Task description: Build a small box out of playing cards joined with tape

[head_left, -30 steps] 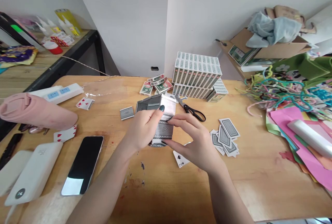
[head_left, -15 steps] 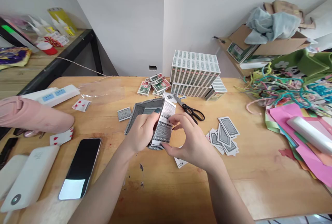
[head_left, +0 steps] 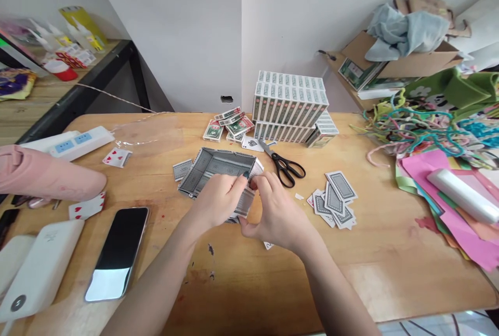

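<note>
An open-topped box made of grey-backed playing cards [head_left: 220, 163] rests on the wooden table in front of me. My left hand [head_left: 221, 196] grips its near right side, thumb on the wall's upper edge. On the outside of that same wall, my right hand [head_left: 273, 209] pinches with fingers at the top and thumb low. What lies right between the fingers is partly hidden. Black-handled scissors [head_left: 287, 169] lie beyond my right hand, beside an ace of spades [head_left: 251, 143]. A loose card [head_left: 182, 170] lies left of the box, and another card [head_left: 268, 245] shows under my right hand.
Stacked card packs [head_left: 290, 102] stand at the back, with several loose packs [head_left: 230, 125] beside them. Spread cards [head_left: 335, 201] lie to the right, near coloured paper [head_left: 436, 185] and yarn [head_left: 413, 123]. Leftward are a phone [head_left: 119, 253], a power bank [head_left: 42, 268] and a pink pouch [head_left: 50, 172].
The box has tipped from its raised, turned pose to sit flatter, so more of its inside shows. Both hands stay on its right wall. The view has shifted slightly.
</note>
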The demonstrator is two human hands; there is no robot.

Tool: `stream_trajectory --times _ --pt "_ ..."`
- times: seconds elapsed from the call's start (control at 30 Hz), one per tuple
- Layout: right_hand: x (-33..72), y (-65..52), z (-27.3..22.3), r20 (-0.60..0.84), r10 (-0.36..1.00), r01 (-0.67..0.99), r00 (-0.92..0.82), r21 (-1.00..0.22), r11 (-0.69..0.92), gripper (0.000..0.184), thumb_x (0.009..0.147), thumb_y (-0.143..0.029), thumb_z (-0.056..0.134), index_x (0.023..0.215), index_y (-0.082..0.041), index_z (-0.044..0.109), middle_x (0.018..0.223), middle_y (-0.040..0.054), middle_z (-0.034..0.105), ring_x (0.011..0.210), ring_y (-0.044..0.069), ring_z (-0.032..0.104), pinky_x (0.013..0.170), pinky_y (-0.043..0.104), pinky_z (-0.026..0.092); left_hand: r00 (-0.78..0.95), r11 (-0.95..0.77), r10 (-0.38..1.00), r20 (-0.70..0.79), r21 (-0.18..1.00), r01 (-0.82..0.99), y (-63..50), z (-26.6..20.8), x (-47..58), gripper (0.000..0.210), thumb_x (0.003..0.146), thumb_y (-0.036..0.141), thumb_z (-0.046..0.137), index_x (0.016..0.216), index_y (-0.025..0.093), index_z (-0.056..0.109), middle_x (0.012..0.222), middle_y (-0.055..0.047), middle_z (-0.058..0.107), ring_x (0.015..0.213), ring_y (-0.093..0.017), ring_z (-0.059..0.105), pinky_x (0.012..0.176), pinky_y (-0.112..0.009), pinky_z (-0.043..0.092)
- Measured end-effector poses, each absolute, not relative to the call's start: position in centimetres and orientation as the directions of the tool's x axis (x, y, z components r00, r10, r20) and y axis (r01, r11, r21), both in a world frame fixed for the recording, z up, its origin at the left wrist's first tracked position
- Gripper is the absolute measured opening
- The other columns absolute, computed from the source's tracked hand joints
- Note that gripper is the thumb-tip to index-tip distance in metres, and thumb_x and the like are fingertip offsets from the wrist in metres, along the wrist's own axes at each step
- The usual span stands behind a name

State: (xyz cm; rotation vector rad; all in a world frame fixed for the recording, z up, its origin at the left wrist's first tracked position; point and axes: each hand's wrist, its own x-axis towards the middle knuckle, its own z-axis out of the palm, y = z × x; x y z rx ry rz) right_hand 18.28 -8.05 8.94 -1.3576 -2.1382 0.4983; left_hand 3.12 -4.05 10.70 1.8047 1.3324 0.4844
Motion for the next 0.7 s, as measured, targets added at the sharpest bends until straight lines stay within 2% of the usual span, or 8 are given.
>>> stream_trajectory --times 0.2,0.33,0.43,0.7 --pt "18.0 -8.1 4.4 0.267 0.925 0.663 -0.271 -0.645 0.38 0.044 0.065 -0.022 0.06 0.104 -0.018 0.04 0.102 0.012 0.05 0.098 0.027 0.054 0.084 0.043 0.053 0.409 -0.133 0.884 -0.226 0.717 0.685 -3.6 8.9 2.6 0.039 0.089 0.03 0.033 0.052 0.02 0.036 0.05 0.002 0.044 0.051 -0.014 0.04 0.054 -0.029 0.022" --pt "17.8 -8.2 1.6 0.294 0.925 0.656 -0.241 -0.653 0.378 0.051 0.067 -0.023 0.061 0.112 -0.016 0.04 0.11 0.0153 0.051 0.106 0.028 0.054 0.088 0.043 0.053 0.419 -0.123 0.862 -0.286 0.684 0.719 -3.4 7.5 2.3 0.039 0.089 0.03 0.032 0.053 0.019 0.041 0.053 0.001 0.049 0.052 -0.014 0.042 0.054 -0.028 0.021" --pt "17.6 -8.1 0.7 0.298 0.928 0.68 -0.221 -0.635 0.366 0.052 0.065 -0.023 0.061 0.112 -0.016 0.041 0.108 0.0155 0.054 0.103 0.029 0.056 0.084 0.044 0.054 0.425 -0.126 0.856 -0.294 0.679 0.723 -3.4 6.8 2.3 0.038 0.088 0.031 0.034 0.053 0.019 0.042 0.054 0.001 0.051 0.054 -0.015 0.042 0.054 -0.028 0.021" --pt "16.7 -8.2 0.3 0.304 0.937 0.734 -0.169 -0.596 0.326 0.051 0.061 -0.024 0.059 0.108 -0.016 0.04 0.098 0.0136 0.053 0.093 0.03 0.054 0.078 0.046 0.052 0.419 -0.144 0.861 -0.287 0.652 0.744 -3.2 6.6 2.5 0.039 0.084 0.032 0.039 0.047 0.02 0.036 0.048 0.003 0.037 0.049 -0.013 0.032 0.052 -0.029 0.019"
